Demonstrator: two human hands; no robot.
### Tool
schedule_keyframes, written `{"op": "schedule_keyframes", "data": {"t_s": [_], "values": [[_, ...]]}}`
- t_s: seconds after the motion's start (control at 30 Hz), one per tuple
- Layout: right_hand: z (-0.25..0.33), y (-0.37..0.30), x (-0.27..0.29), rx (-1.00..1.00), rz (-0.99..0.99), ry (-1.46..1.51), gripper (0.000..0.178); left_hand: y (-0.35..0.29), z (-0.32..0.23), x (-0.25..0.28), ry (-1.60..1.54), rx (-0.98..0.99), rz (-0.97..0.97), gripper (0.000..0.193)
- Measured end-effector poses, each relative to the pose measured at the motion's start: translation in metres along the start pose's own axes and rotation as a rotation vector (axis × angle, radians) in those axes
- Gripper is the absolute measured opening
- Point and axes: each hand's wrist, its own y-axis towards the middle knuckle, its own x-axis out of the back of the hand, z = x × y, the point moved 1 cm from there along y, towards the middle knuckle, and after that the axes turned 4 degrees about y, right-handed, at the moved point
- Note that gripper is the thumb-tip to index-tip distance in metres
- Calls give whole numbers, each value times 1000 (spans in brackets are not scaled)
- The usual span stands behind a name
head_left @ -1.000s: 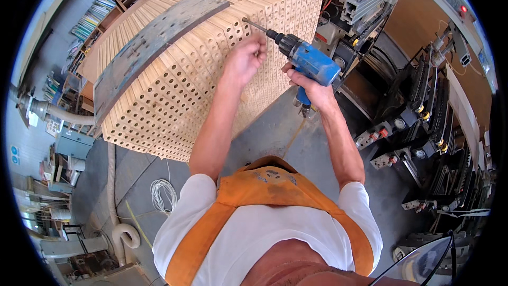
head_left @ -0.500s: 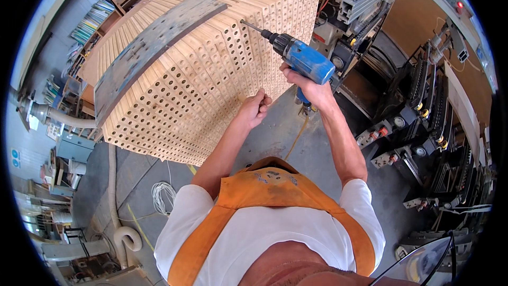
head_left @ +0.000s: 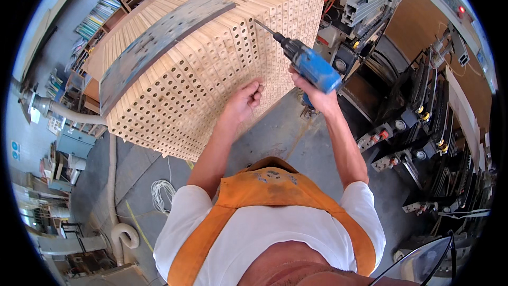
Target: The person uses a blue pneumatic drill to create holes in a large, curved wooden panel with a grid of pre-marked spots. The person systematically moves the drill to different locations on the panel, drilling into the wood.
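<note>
My right hand (head_left: 317, 91) is wrapped round the grip of a blue power drill (head_left: 316, 69). The drill's long thin bit points up and left, its tip at the upper holes of a big stack of pale wooden slats (head_left: 211, 66). Whether the tip sits in a hole or just before it, I cannot tell. Rows of round holes cover the stack's near ends, some of them dark-rimmed and others plain. Closed, with fingers curled together, my left hand (head_left: 245, 101) is in front of the stack's lower middle. Anything inside those fingers is hidden.
A worn dark board (head_left: 159, 47) lies across the top of the stack. Machinery with rails and knobs (head_left: 418, 111) lines the right side. On the grey floor to the left are a coiled white cable (head_left: 162, 196) and a ribbed hose (head_left: 112, 190).
The drill has shifted slightly right and down, its tip now at a different spot along the rows. My left hand has moved left and a little up, still closed.
</note>
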Motion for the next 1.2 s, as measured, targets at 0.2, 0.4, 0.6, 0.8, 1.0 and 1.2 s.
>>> {"op": "schedule_keyframes", "data": {"t_s": [0.2,0.4,0.6,0.8,1.0,1.2], "values": [[-13,-54,16,-219,128,213,37,2,-29,8,-204,-175,82,26],[-42,-92,26,-352,163,217,37,-14,-20,5,63,-83,103,26],[-60,-119,-4,-358,63,-11,25,-2,6,24,102,3,-67,27],[-76,-96,-44,-340,-41,251,19,10,-20,14,-90,-123,-83,26],[-76,-70,-58,-327,-36,340,17,17,-33,23,-196,-118,-28,24],[-81,-71,-54,-318,-4,313,20,20,-25,31,-226,-103,-59,23]]}}
